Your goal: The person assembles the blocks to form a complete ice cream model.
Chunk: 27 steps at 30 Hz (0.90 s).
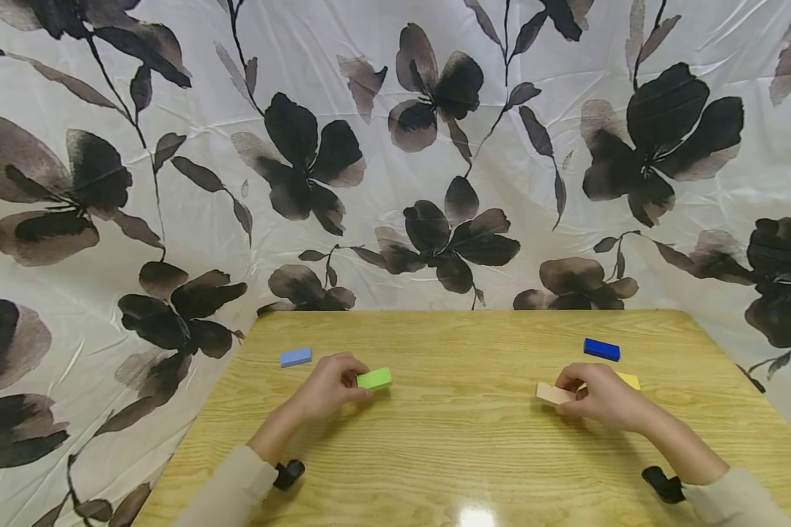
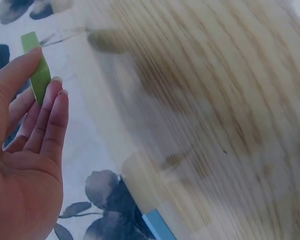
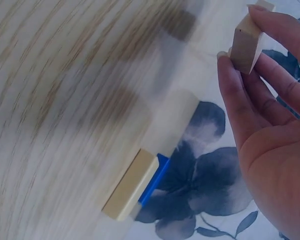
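Observation:
My left hand (image 1: 330, 386) pinches a lime green block (image 1: 374, 378) between thumb and fingers above the table's left half. In the left wrist view the green block (image 2: 39, 72) stands out past the fingertips. On the right, my right hand (image 1: 604, 397) grips a plain wooden block (image 1: 553, 394) the same way, and the right wrist view shows one end of that wooden block (image 3: 247, 45). A yellow block (image 1: 629, 380) lies partly hidden behind the right hand. Beyond it is a dark blue block (image 1: 601, 349). Near the left hand lies a light blue block (image 1: 296, 357).
The wood-grain table (image 1: 435, 439) ends at a back edge against a white cloth (image 1: 382, 176) printed with dark flowers. Dark straps with small devices sit at both wrists, the left device (image 1: 289, 474) and the right device (image 1: 663, 484).

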Each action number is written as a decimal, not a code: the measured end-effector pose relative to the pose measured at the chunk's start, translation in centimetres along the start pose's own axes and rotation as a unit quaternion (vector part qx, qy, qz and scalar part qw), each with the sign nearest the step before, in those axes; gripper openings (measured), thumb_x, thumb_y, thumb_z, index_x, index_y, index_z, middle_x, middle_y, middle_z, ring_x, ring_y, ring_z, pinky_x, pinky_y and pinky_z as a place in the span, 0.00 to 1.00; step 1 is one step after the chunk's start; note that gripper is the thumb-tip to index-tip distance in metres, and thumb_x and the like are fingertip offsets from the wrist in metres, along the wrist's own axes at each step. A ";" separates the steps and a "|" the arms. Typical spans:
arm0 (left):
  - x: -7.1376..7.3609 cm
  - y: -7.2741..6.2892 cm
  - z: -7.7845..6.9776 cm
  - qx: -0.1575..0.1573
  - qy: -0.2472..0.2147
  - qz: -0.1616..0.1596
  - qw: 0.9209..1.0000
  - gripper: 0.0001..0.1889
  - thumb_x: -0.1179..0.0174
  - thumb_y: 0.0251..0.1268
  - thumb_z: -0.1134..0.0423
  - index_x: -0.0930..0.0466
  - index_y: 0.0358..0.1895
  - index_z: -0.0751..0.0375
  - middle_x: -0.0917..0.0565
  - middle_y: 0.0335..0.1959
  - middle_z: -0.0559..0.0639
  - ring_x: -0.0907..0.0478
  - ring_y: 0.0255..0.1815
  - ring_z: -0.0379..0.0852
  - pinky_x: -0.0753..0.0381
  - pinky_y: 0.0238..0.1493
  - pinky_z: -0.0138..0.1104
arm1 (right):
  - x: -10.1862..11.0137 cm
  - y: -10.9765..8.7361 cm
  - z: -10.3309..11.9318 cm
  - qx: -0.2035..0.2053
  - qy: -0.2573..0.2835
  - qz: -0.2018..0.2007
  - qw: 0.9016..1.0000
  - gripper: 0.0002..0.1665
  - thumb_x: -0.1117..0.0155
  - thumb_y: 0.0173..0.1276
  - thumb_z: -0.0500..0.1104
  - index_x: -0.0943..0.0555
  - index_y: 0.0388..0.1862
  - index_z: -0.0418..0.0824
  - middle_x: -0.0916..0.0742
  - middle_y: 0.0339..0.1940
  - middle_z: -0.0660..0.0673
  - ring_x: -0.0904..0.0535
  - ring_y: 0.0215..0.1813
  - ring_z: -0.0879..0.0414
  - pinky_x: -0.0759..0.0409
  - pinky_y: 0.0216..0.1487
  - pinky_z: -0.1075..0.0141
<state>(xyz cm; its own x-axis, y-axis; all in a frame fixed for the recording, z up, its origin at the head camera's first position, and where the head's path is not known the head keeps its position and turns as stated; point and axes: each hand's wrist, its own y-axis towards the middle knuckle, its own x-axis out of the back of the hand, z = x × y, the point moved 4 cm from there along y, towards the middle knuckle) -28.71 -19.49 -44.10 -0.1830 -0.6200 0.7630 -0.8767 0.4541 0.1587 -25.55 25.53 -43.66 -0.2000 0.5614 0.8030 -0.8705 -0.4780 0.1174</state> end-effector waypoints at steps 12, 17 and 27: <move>-1.0 0.8 -0.6 -0.006 -0.002 0.004 1.000 0.14 0.24 0.59 0.64 0.12 0.48 0.60 0.19 0.37 0.45 0.24 0.33 0.39 0.21 0.35 0.32 | -0.7 0.6 0.4 0.006 -0.005 0.004 1.000 0.13 0.20 0.59 0.41 0.15 0.40 0.41 0.16 0.35 0.53 0.23 0.36 0.62 0.19 0.36 0.68; -1.2 0.9 -1.0 -0.002 0.001 0.005 1.000 0.14 0.24 0.59 0.64 0.12 0.48 0.60 0.19 0.38 0.46 0.24 0.33 0.40 0.21 0.35 0.32 | -0.8 0.9 0.5 0.007 -0.007 0.007 1.000 0.13 0.20 0.59 0.41 0.15 0.39 0.42 0.16 0.34 0.54 0.23 0.36 0.62 0.19 0.37 0.68; -1.6 1.3 -1.1 0.002 0.004 0.003 1.000 0.13 0.24 0.59 0.63 0.12 0.46 0.59 0.20 0.36 0.45 0.24 0.33 0.40 0.22 0.34 0.32 | -1.3 1.3 0.9 0.008 -0.005 0.008 1.000 0.13 0.19 0.59 0.41 0.15 0.39 0.41 0.16 0.35 0.54 0.24 0.36 0.62 0.19 0.37 0.67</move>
<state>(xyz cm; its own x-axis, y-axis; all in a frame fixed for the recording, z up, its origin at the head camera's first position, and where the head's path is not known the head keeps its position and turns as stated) -29.08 -17.23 -44.41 -0.1841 -0.6120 0.7691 -0.8776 0.4548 0.1518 -26.06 23.57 -44.03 -0.2092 0.5477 0.8101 -0.8601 -0.4972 0.1140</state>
